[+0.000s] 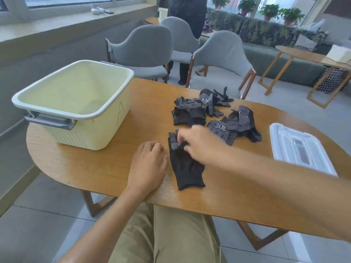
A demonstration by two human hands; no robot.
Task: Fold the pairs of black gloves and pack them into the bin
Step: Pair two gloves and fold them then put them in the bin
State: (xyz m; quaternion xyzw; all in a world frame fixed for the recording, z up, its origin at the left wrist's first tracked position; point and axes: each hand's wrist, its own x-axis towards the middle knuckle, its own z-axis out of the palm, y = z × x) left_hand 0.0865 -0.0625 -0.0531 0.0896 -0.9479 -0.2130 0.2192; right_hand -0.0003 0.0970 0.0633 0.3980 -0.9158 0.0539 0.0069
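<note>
A black glove pair [187,168] lies flat on the wooden table [114,168] in front of me, cuff toward me, dotted fingertips pointing away. My right hand [197,143] is over the finger end, blurred, its fingers curled on the glove's fingers. My left hand [149,162] rests on the table just left of the glove, fingers loosely curled, holding nothing. Several more black dotted gloves [210,111] lie in a loose heap beyond. The pale yellow bin [106,118] marked "A" stands at the left, with no gloves visible inside.
A clear plastic lid [296,149] lies at the table's right. Grey chairs [222,59] stand behind the table, and a person in dark clothes [187,19] stands beyond them. Another wooden table [303,56] is at the far right.
</note>
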